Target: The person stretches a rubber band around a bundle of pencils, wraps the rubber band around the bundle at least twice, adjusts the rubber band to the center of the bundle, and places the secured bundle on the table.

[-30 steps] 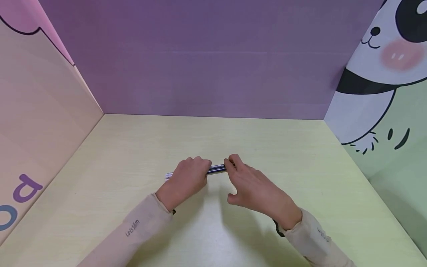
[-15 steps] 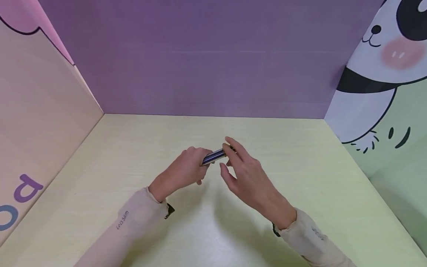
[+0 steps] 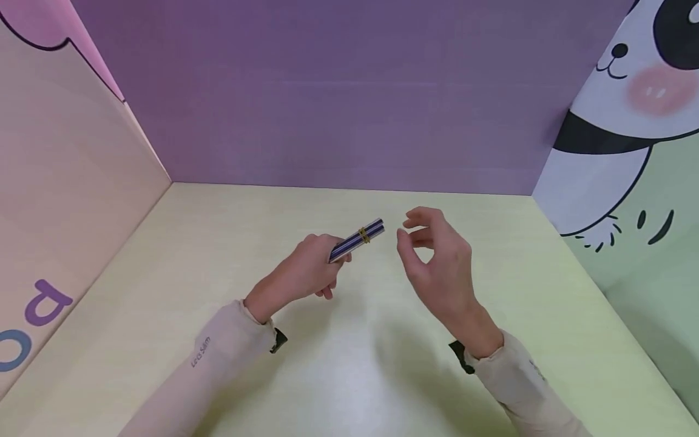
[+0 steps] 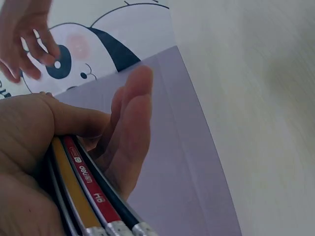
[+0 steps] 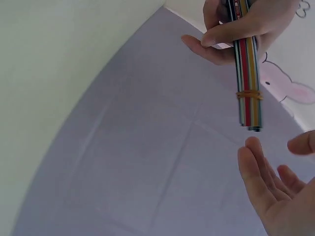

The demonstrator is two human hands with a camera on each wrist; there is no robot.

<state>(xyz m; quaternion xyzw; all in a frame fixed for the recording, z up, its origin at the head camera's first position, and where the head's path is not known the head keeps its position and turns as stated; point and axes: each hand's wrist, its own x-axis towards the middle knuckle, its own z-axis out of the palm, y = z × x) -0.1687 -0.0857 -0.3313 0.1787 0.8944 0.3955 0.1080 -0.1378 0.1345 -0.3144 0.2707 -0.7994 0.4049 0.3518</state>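
My left hand (image 3: 303,267) grips a bundle of pencils (image 3: 349,244) above the table, one end pointing up and to the right. A yellowish rubber band (image 3: 364,235) circles the bundle near that end. Red, yellow and dark barrels show among the pencils (image 5: 247,69) in the right wrist view. At the other end, the left wrist view shows metal ferrules on the pencils (image 4: 88,187), and one red barrel reads "HB". To the right of the banded end, apart from it, my right hand (image 3: 442,267) has bent fingers and holds nothing.
A pale wooden table (image 3: 262,218) lies beneath both hands. Behind it rises a purple panel (image 3: 349,109). Side panels stand left (image 3: 71,170) with letters and right (image 3: 650,182) with a panda drawing.
My right hand has come away from the bundle's end to the right, uncovering the rubber band. The left hand has raised and tilted the pencils so that end points higher.
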